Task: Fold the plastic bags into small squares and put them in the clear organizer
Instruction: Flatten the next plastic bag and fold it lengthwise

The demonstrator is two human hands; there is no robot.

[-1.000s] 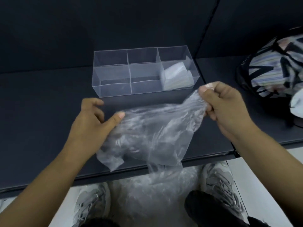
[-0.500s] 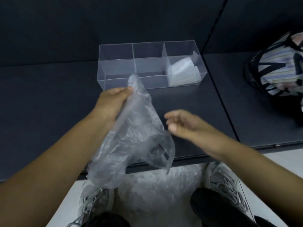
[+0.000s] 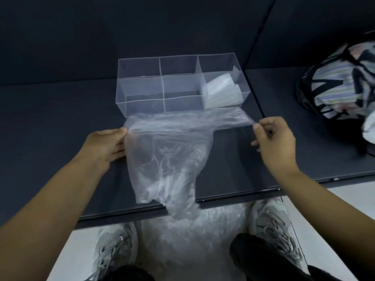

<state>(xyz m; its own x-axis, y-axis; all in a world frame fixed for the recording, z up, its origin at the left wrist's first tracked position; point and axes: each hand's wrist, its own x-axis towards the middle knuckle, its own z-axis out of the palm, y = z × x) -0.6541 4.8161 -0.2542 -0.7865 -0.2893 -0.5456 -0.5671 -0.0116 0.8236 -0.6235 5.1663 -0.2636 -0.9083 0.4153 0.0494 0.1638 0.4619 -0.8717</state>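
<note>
A clear organizer (image 3: 140, 88), divided into six compartments in two rows of three, is set toward the back of the dark counter (image 3: 50, 128). A stack of folded bags (image 3: 221, 92) is seen tilted in its near right compartment.

Just in front of the organizer, a plastic bag (image 3: 168, 159) is held stretched sideways by its top edge. Its left end is pinched by the left grip (image 3: 105, 147), thumb on top and fingers tucked behind the film. Its right corner is pinched between thumb and forefinger of the right grip (image 3: 274, 142), with the other fingers curled. The body of the bag is draped crumpled over the counter, and its lower end is hung past the near edge.

Below that edge, a heap of clear plastic (image 3: 192, 244) is seen on the floor between two grey shoes (image 3: 113, 246).

A seam between counter panels is seen just right of the organizer. A stretch of dark counter is left between the right grip and a patterned bag (image 3: 341, 78) at the far right, and a wider stretch lies left of the left grip.
</note>
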